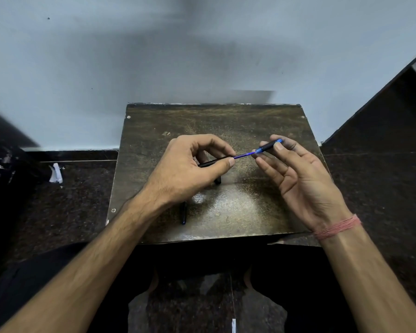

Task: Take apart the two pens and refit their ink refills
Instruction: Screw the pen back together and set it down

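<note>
My left hand (190, 169) pinches a black pen barrel (210, 162) between thumb and forefinger above the small table. My right hand (296, 174) pinches the black and blue tip section (269, 146) of the same pen. A thin blue ink refill (244, 155) spans the gap between the two parts. A second dark pen (183, 213) lies on the table under my left wrist, mostly hidden. Another dark piece (217, 180) pokes out below my left hand.
The worn brown table top (250, 212) stands against a pale wall (154, 56). Dark speckled floor surrounds it. A white scrap (56, 173) lies on the floor at the left. My legs and feet (154, 280) are below the table's near edge.
</note>
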